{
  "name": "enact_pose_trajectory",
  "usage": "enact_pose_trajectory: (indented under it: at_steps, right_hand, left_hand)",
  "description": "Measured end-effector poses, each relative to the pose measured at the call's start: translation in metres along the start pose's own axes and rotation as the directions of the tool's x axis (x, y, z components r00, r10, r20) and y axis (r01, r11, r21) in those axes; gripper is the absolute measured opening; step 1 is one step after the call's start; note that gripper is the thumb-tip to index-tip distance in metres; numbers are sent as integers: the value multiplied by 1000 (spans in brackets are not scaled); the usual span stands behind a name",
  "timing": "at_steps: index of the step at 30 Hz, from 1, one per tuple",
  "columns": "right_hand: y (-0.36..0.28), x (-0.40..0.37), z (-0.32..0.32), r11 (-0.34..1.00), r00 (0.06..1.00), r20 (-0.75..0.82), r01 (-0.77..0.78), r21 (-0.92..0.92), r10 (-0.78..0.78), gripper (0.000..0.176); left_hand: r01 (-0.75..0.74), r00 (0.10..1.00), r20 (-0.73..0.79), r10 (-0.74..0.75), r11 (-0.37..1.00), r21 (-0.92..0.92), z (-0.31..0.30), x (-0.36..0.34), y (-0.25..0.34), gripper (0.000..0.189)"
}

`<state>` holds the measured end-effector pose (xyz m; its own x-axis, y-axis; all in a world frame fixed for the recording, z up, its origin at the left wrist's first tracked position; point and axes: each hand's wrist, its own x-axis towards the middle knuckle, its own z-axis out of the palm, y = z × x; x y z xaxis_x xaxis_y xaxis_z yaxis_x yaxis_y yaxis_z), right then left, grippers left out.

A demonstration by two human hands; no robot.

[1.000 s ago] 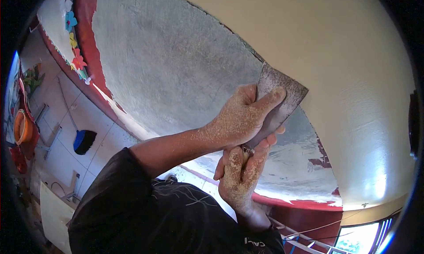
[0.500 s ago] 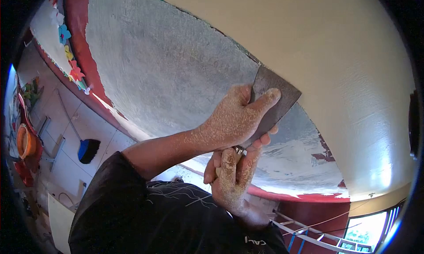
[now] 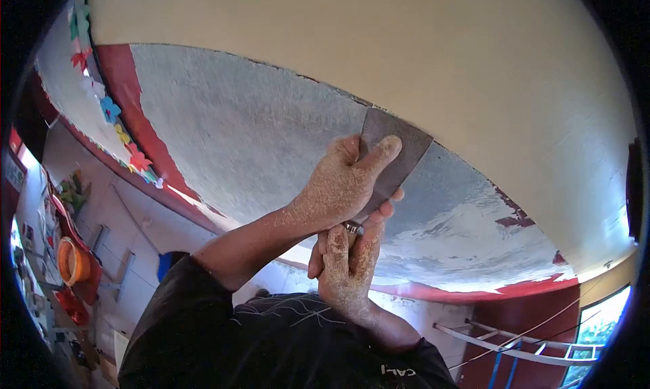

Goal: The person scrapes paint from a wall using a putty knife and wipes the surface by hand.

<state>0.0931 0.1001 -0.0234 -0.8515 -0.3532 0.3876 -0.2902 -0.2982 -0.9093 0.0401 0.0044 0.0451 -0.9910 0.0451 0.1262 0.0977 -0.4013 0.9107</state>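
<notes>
A wide scraper lies with its blade end at the edge where bare grey wall meets cream paint. My left hand, coated in pale dust, grips the blade, its thumb pressed on the near face. Below it, my right hand is closed round the handle just under the metal collar. Dust and crumbs cover this hand too. Most of the handle is hidden by its fingers. Dark, ragged flecks of old paint run along the border near the blade.
Red paint and a string of colourful paper flowers edge the wall at left. A ladder stands lower right by a window. An orange bucket and a broom are at lower left.
The scraper and both hands have moved left along the paint border, both grips unchanged. My view has tilted, so the wall appears shifted and more of the ladder side shows.
</notes>
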Motion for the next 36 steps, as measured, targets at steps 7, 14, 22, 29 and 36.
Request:
enact_pose_trajectory:
  at_steps: [7, 14, 22, 29, 36]
  right_hand:
    - [10, 0, 4, 995, 998, -15, 65, -76, -67, 70]
    - [12, -1, 3, 975, 998, -42, 36, -219, -46, 73]
    - [6, 1, 10, 990, 997, -65, 20, -141, -30, 69]
    - [-1, 0, 10, 989, 998, -69, -18, -150, 8, 63]
    - [5, -5, 10, 990, 998, -65, -11, -140, 2, 66]
  left_hand:
    - [-50, 998, 26, 49, 998, 36, -6, 2, -1, 43]
    - [-3, 999, 36, 3, 1000, -7, -7, 1, -4, 37]
    - [1, 1000, 24, 0, 1000, -20, -9, -1, -1, 40]
    - [-12, 1000, 7, 12, 1000, -10, -10, -2, 0, 39]
    - [-16, 1000, 5, 16, 1000, -9, -14, -4, -2, 39]
